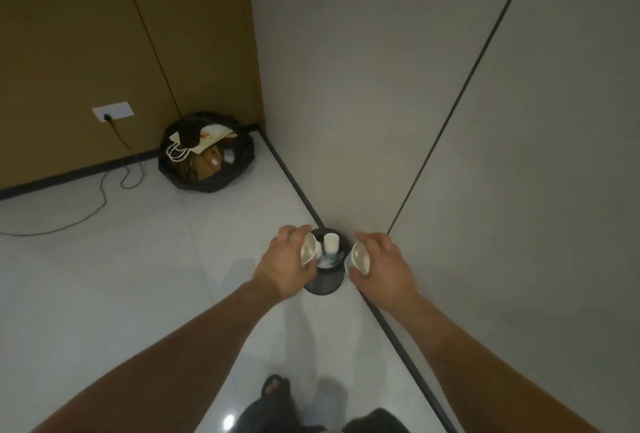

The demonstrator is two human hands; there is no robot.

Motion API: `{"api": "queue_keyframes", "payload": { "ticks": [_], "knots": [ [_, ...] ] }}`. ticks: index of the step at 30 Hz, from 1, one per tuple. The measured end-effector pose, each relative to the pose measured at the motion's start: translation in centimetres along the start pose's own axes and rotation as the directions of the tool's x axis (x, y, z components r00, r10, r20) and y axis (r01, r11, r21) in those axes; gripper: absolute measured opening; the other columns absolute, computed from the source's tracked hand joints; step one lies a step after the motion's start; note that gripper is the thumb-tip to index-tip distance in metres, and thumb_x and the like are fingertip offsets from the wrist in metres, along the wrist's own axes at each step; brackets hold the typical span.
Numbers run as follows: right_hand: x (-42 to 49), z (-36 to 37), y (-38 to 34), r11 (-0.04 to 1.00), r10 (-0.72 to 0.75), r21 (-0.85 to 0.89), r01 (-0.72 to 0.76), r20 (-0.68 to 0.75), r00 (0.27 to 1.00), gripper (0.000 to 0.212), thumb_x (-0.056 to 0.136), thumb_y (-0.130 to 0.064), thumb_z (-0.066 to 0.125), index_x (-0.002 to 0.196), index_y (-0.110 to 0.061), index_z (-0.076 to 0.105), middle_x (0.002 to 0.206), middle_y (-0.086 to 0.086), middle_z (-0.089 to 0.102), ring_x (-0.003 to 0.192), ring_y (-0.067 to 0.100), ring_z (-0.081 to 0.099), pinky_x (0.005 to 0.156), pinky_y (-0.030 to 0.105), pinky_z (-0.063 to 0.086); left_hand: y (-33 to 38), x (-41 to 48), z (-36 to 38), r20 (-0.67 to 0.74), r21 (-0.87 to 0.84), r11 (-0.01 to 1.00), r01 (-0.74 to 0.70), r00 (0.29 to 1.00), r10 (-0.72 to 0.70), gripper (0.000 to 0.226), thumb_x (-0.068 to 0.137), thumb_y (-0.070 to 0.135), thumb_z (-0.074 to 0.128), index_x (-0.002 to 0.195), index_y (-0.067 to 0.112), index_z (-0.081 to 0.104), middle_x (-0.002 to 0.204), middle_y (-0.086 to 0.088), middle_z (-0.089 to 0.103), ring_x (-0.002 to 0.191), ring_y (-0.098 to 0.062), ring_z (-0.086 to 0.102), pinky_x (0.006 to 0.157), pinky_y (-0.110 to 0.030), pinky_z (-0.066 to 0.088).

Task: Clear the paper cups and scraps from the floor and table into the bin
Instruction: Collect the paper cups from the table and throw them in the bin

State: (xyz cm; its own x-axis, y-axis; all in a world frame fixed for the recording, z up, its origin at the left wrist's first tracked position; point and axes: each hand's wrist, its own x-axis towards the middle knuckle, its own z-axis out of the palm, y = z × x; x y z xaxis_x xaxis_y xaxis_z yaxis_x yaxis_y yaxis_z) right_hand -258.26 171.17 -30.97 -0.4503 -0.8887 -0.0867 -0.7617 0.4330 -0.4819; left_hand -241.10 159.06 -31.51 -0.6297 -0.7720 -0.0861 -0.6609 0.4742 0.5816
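A small dark mesh bin stands on the floor against the grey wall. A white paper cup and some pale scraps lie inside it. My left hand grips a white paper cup, tipped on its side over the bin's left rim. My right hand grips another white paper cup, also on its side, just right of the bin's rim. Both cup mouths face towards me.
A large black rubbish bag full of paper bags and cardboard sits in the far corner. A black cable runs from a wall socket across the white floor. The grey wall rises close on the right. My feet show at the bottom.
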Motion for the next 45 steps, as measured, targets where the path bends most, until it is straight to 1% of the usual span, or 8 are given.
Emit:
{"api": "queue_keyframes", "payload": {
  "ticks": [9,15,25,30,35,38,41,45],
  "knots": [
    [15.7,3.5,4.7,0.998,0.07,-0.006,-0.07,0.133,0.989,0.068,0.085,-0.033,0.066,0.146,-0.025,0.037,0.144,0.001,0.037,0.127,0.024,0.043,0.102,0.033,0.043,-4.1,16.0,2.6,0.098,0.009,0.996,0.085,0.992,-0.086,0.07,0.086,0.037,0.063,0.146,0.025,0.027,0.142,-0.004,0.032,0.12,-0.025,0.044,0.099,-0.037,0.044],
    [28.8,8.1,8.9,0.999,-0.011,-0.042,0.021,0.211,0.977,0.07,0.084,-0.033,0.07,0.145,-0.022,0.038,0.143,0.005,0.041,0.125,0.025,0.045,0.095,0.033,0.047,-7.5,25.8,8.1,0.088,-0.057,0.966,0.251,0.965,-0.245,0.072,0.082,0.039,0.068,0.142,0.027,0.03,0.141,-0.002,0.034,0.119,-0.023,0.046,0.094,-0.035,0.048],
    [43.2,28.4,19.7,0.998,-0.006,-0.054,0.021,0.257,0.966,0.064,0.088,-0.035,0.067,0.143,-0.021,0.039,0.143,0.006,0.04,0.125,0.025,0.045,0.089,0.029,0.049,-19.7,35.8,26.7,0.141,-0.225,0.888,0.401,0.915,-0.378,0.072,0.082,0.031,0.071,0.142,0.03,0.032,0.141,0.007,0.03,0.12,-0.016,0.041,0.095,-0.029,0.046],
    [45.4,37.6,24.5,0.995,0.052,-0.093,-0.027,0.275,0.96,0.064,0.087,-0.038,0.068,0.141,-0.02,0.038,0.141,0.007,0.044,0.125,0.025,0.046,0.091,0.03,0.048,-24.9,38.4,35.3,0.145,-0.215,0.892,0.398,0.916,-0.374,0.077,0.077,0.021,0.075,0.143,0.022,0.035,0.142,-0.002,0.033,0.123,-0.023,0.042,0.096,-0.033,0.046],
    [44.9,42.9,27.8,0.994,0.052,-0.112,-0.013,0.357,0.933,0.069,0.088,-0.041,0.066,0.145,-0.022,0.035,0.142,0.005,0.042,0.13,0.024,0.042,0.099,0.038,0.047,-27.5,37.7,41.1,0.197,-0.129,0.92,0.369,0.919,-0.341,0.078,0.078,0.026,0.073,0.143,0.023,0.03,0.141,0.001,0.028,0.131,-0.027,0.029,0.103,-0.038,0.037],
    [44.0,44.5,28.6,0.98,-0.004,-0.183,0.075,0.358,0.934,0.077,0.088,-0.046,0.063,0.151,-0.021,0.027,0.153,0.008,0.032,0.14,0.028,0.032,0.108,0.043,0.041,-28.6,37.2,43.2,0.165,-0.017,0.961,0.278,0.948,-0.271,0.088,0.074,0.031,0.076,0.143,0.023,0.023,0.144,-0.006,0.028,0.136,-0.034,0.02,0.11,-0.054,0.029],
    [42.6,45.9,29.4,0.951,-0.015,-0.272,0.144,0.425,0.905,0.101,0.083,-0.062,0.061,0.156,-0.021,0.004,0.163,0.008,0.003,0.15,0.029,-0.001,0.117,0.042,0.015,-30.2,36.9,44.9,0.22,0.133,0.972,0.192,0.951,-0.218,0.097,0.078,0.053,0.065,0.149,0.028,0.003,0.156,-0.009,0.008,0.144,-0.031,-0.009,0.113,-0.054,0.003],
    [41.6,45.4,29.5,0.938,0.087,-0.338,0.073,0.435,0.896,0.115,0.078,-0.063,0.065,0.153,-0.025,-0.013,0.163,0.008,-0.008,0.149,0.03,-0.01,0.118,0.047,0.012,-30.8,36.4,44.9,0.305,0.161,0.969,0.188,0.924,-0.23,0.097,0.082,0.069,0.044,0.147,0.034,-0.019,0.157,-0.001,-0.015,0.136,-0.022,-0.036,0.112,-0.051,-0.006]
  ]
}}
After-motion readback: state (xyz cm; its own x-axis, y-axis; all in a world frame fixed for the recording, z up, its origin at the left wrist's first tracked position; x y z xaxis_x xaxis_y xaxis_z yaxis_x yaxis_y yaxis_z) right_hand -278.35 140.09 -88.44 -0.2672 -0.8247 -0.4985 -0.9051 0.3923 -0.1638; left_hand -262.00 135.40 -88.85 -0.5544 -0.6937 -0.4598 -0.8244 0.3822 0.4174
